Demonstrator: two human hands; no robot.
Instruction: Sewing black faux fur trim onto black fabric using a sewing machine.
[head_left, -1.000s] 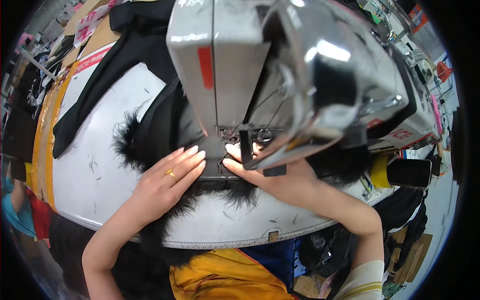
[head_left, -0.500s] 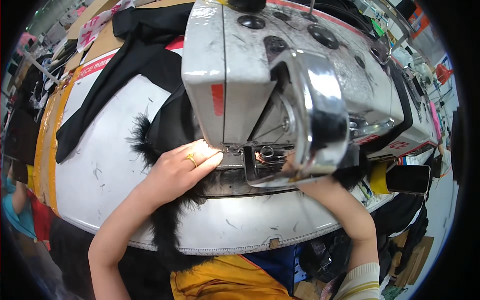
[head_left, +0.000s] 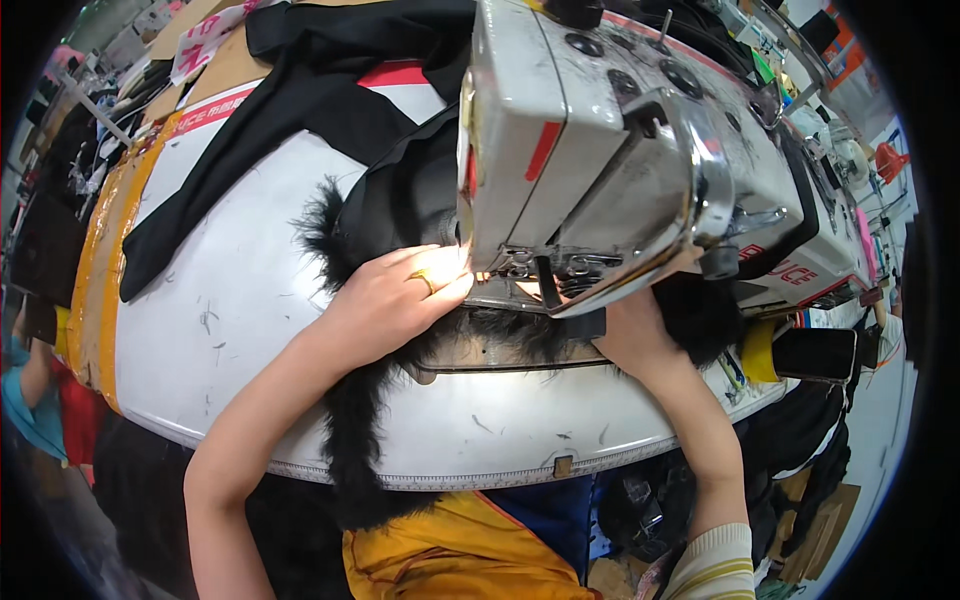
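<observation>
Under the head of a white industrial sewing machine (head_left: 520, 170) lies black fabric (head_left: 405, 205) edged with black fur trim (head_left: 355, 440). A loose strip of that fur hangs over the table's front edge. My left hand (head_left: 405, 300), with a gold ring, is closed on the fabric and fur just left of the lit needle area, its thumb and fingertips close together. My right hand (head_left: 635, 330) reaches in behind the machine's shiny metal guard (head_left: 710, 180), beside more black fur (head_left: 700, 315). The guard and machine hide its fingers.
Another black cloth piece (head_left: 230, 160) is spread over the white table (head_left: 250, 340) at the far left. A measuring tape (head_left: 480, 472) runs along the front edge. At right stands a phone (head_left: 815, 355) by a yellow roll (head_left: 760, 350). Part of another person (head_left: 40, 400) shows at far left.
My view has shifted, so the machine appears farther right and more of my right hand shows beside the guard. Both hands remain at the fabric by the needle area.
</observation>
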